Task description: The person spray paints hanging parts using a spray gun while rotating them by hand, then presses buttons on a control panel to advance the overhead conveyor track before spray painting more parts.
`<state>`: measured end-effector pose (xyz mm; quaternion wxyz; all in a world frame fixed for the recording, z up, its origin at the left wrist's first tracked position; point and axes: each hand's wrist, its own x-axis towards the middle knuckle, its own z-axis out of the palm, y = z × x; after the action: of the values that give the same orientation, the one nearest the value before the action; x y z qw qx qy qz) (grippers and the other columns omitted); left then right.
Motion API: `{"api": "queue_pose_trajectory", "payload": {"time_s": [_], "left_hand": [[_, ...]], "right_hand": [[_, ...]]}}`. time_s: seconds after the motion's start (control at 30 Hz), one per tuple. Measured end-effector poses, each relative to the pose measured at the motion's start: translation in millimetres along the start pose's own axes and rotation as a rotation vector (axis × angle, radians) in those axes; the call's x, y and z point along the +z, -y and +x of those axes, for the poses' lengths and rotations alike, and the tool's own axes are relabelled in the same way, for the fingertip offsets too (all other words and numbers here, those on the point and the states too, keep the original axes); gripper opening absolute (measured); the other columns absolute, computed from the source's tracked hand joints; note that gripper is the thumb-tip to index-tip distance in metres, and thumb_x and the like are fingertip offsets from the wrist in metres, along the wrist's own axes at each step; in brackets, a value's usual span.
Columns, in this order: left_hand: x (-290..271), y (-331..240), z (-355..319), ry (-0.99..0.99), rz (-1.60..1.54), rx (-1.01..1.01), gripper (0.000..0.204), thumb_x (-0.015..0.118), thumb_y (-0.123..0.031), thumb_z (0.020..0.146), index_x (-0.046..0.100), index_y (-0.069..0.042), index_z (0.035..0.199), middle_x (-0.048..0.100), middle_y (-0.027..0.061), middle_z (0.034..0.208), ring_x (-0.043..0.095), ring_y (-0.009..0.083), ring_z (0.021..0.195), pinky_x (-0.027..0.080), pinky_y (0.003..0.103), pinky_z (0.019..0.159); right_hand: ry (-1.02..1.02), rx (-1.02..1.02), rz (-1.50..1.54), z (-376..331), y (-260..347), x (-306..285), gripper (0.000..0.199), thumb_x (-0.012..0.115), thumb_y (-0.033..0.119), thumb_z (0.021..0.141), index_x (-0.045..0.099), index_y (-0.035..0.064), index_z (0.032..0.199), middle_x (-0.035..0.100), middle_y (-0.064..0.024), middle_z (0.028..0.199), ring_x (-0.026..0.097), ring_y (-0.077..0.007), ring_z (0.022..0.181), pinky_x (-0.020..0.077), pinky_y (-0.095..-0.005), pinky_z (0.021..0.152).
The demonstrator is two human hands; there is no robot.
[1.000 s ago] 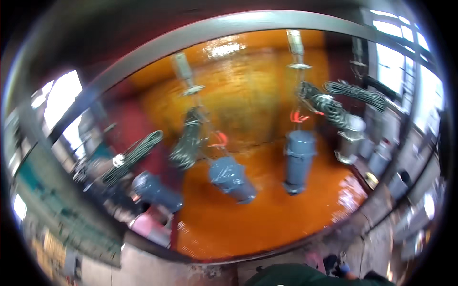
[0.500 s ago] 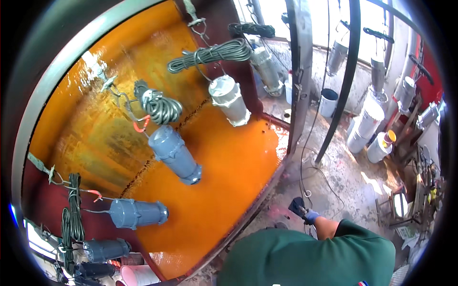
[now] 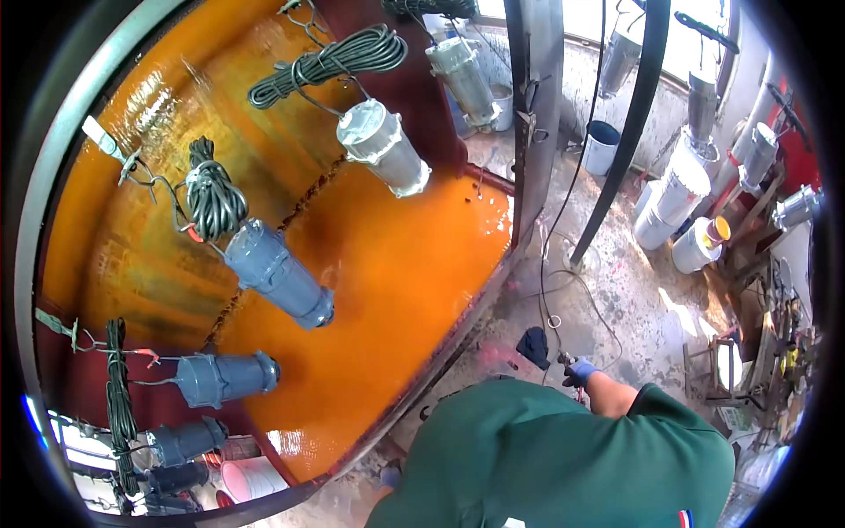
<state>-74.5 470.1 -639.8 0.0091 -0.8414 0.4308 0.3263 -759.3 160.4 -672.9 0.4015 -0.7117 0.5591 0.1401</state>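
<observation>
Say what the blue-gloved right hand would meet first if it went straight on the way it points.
Probably the dark cloth-like lump on the floor just ahead of the right hand; depth is unclear.

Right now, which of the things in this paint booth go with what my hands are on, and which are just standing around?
In hand:
- right hand in a blue glove, gripping a small tool
- thin hose running to it
- hanging grey cylinders with coiled cables

Standing about:
- white buckets
- blue bucket
- dark rag on the floor
- pink bucket
</observation>
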Motion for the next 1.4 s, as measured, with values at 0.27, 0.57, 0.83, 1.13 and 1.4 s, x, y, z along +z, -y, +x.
{"api": "queue_pose_trajectory", "payload": {"time_s": [0.27, 0.57, 0.83, 1.13, 1.4], "left_hand": [[10.6, -46.7, -12.6, 0.024, -0.070, -0.068, 0.043, 0.054, -0.037, 0.100, 0.072, -0.011, 0.128, 0.072, 0.0232, 0.126, 0.069, 0.0419, 0.118, 0.055, 0.050, 0.099], [18.9, -38.2, 9.9, -0.066, -0.080, -0.082, 0.046, 0.053, -0.040, 0.099, 0.076, -0.007, 0.121, 0.073, 0.0296, 0.121, 0.069, 0.0447, 0.118, 0.054, 0.052, 0.101], [23.5, -40.1, 2.3, 0.195, 0.146, 0.185, 0.042, 0.048, -0.042, 0.102, 0.075, -0.019, 0.125, 0.071, 0.0215, 0.133, 0.066, 0.0421, 0.124, 0.053, 0.049, 0.105], [28.9, -53.9, -16.2, 0.187, -0.239, -0.068, 0.036, 0.054, -0.035, 0.101, 0.076, -0.018, 0.123, 0.071, 0.0157, 0.134, 0.066, 0.0387, 0.125, 0.052, 0.044, 0.106], [-0.5, -95.3, -3.3, 0.163, -0.268, -0.183, 0.039, 0.057, -0.039, 0.099, 0.077, -0.015, 0.122, 0.073, 0.0205, 0.129, 0.069, 0.0392, 0.120, 0.054, 0.045, 0.102]], "right_hand": [[0.025, 0.126, -0.142, -5.3, -56.5, -7.3, 0.035, 0.083, 0.033, 0.086, 0.079, 0.0098, 0.111, 0.074, -0.0185, 0.110, 0.078, -0.0281, 0.086, 0.0642, -0.0403, 0.078], [-0.093, 0.540, 0.777, -15.4, 7.0, -35.6, 0.047, 0.092, 0.016, 0.077, 0.071, 0.0037, 0.118, 0.072, -0.0108, 0.079, 0.069, -0.0200, 0.062, 0.0575, -0.0382, 0.053], [-0.092, 0.512, 0.873, -27.2, 7.9, -46.4, 0.052, 0.086, 0.016, 0.083, 0.062, 0.0010, 0.127, 0.073, -0.0155, 0.075, 0.071, -0.0245, 0.058, 0.0554, -0.0395, 0.050], [-0.085, 0.543, 0.674, -2.1, -20.8, -39.9, 0.056, 0.087, 0.013, 0.081, 0.067, 0.0085, 0.133, 0.071, -0.0120, 0.083, 0.068, -0.0204, 0.060, 0.0551, -0.0377, 0.053], [-0.159, 0.546, 0.947, 13.7, -30.6, -39.1, 0.050, 0.085, 0.017, 0.080, 0.066, 0.0034, 0.124, 0.074, -0.0135, 0.084, 0.073, -0.0242, 0.066, 0.0556, -0.0409, 0.054]]}}
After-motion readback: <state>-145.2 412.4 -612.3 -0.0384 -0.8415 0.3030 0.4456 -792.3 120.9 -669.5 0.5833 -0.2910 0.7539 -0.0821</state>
